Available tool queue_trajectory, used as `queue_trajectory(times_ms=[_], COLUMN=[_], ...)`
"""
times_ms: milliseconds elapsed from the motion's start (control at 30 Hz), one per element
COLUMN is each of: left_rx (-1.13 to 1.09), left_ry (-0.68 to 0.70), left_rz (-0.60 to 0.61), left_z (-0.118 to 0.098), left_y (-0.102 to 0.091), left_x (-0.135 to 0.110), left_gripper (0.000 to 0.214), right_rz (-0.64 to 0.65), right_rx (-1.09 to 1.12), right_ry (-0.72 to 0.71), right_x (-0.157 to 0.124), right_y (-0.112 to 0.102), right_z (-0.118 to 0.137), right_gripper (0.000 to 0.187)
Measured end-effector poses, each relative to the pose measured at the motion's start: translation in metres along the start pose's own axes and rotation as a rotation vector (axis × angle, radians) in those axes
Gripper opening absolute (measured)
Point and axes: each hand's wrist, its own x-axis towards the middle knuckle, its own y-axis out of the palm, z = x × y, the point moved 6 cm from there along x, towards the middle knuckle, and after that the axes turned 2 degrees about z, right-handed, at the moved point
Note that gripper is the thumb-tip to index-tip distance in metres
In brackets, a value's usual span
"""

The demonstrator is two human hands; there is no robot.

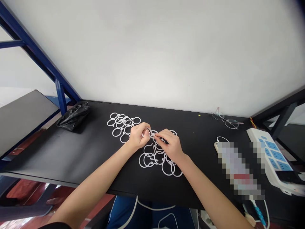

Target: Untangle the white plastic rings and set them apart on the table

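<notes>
Above the middle of the black table, my left hand (138,136) is closed around one side of a white plastic ring (149,130). The fingertips of my right hand (172,144) pinch the same ring near its small clasp. Below and between the hands lies a loose group of white rings (149,159), several of them overlapping and some with their ends apart. Beyond my left hand is a second cluster of white rings (117,132), which look closed, each with a small knob. My fingers hide part of the held ring.
At the left a crumpled black plastic bag (74,117) rests on the table (95,152). Toward the right are eyeglasses (224,119), a phone (238,168) with a cable, and a white power strip (269,152). A white wall (166,57) stands behind.
</notes>
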Motion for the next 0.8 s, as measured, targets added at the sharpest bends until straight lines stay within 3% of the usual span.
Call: queue_trajectory(times_ms=[800], left_rx=[-0.183], left_ry=[-0.23], left_rz=[0.071], left_z=[0.013], left_y=[0.009], left_x=[-0.011], left_gripper=[0.024], right_rz=[0.029], right_rx=[0.02], right_ry=[0.076], right_x=[0.001], right_y=[-0.002], right_z=[0.002], right_gripper=[0.016])
